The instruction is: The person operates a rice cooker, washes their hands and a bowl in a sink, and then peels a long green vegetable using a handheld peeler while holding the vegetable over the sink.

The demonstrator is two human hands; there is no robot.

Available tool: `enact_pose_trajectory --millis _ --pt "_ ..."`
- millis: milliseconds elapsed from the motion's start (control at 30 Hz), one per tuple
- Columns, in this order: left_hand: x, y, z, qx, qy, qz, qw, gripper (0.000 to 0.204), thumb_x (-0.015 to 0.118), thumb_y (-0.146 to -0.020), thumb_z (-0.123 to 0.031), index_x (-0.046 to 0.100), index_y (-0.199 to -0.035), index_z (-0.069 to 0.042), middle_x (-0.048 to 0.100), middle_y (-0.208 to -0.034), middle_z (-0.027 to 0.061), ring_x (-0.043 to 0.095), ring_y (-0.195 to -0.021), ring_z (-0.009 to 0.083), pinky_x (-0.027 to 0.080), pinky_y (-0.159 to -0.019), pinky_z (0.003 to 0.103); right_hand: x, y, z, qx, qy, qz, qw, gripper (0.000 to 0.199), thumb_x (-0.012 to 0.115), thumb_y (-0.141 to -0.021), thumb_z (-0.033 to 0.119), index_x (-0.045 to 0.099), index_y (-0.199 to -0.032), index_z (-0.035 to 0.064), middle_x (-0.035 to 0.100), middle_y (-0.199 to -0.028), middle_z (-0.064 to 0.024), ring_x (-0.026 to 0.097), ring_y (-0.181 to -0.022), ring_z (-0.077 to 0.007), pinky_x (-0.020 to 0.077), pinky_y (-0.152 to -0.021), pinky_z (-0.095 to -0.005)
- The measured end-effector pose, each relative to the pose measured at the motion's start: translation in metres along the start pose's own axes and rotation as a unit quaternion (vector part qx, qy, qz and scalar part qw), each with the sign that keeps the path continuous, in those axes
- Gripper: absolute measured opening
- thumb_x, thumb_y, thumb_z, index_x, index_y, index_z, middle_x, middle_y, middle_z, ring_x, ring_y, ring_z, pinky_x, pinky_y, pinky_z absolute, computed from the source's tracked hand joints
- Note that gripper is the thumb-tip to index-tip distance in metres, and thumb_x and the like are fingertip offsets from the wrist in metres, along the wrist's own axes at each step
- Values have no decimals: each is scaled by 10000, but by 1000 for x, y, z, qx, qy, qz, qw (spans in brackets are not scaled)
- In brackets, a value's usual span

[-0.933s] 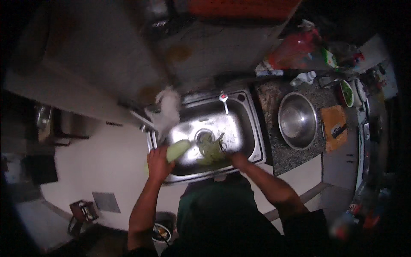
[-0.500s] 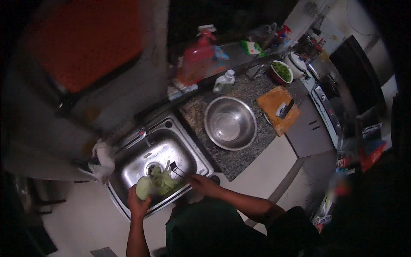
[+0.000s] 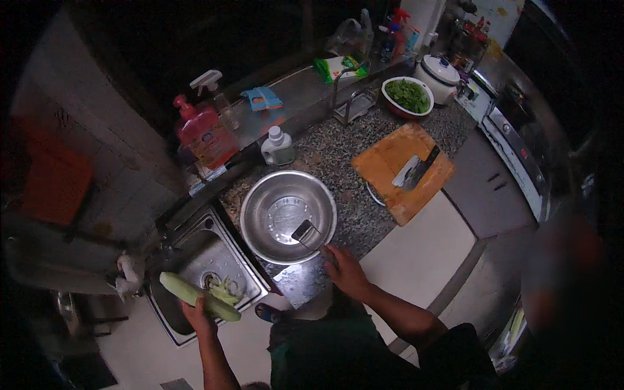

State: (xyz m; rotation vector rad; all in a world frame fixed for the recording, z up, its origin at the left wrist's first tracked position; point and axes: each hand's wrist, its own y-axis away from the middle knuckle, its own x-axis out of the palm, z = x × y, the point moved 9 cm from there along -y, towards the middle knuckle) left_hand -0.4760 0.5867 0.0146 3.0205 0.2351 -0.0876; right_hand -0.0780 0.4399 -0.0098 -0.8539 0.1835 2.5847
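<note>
Over the sink [image 3: 168, 312], my left hand [image 3: 200, 317] is closed round a long, pale green gourd [image 3: 179, 285] whose visible surface looks peeled. Below it, green peelings [image 3: 226, 292] lie near the drain. My right hand [image 3: 348, 274] grips a peeler [image 3: 304, 231] by its handle, which the fingers partly hide. The peeler's dark, wide head overlaps the near inner side of a steel basin [image 3: 260, 214] in this view; I cannot tell whether they touch.
On the granite counter [image 3: 354, 224], a cutting board [image 3: 380, 156] bears a knife [image 3: 419, 170]. Behind it are a bowl of greens [image 3: 407, 95] and a lidded pot [image 3: 439, 71]. A white bottle [image 3: 277, 146] stands beyond the basin; a pink pump bottle [image 3: 201, 133] is on the ledge.
My right hand has moved the peeler from over the sink to the basin. The gourd, earlier seen end-on, now lies lengthwise across my left hand. The view has swung toward the right.
</note>
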Motion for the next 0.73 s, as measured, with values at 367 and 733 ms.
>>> enact_pose_trajectory --millis 367,733 --pt "17 38 -9 -54 238 -43 969 335 589 -790 -162 441 -1073 -61 508 -949 45 517 -881 180 447 -770 349 7 -33 -51 188 -278 120 934 406 543 -870 230 468 -1203 11 559 -915 -45 530 -790 -107 447 -695 -252" --pt "-96 50 54 -110 456 -102 877 448 598 -767 -326 442 -1128 -112 528 -959 74 537 -857 241 467 -801 398 121 -91 46 118 -392 239 880 471 570 -857 200 403 -1289 115 532 -785 12 486 -669 -70 374 -553 -203"
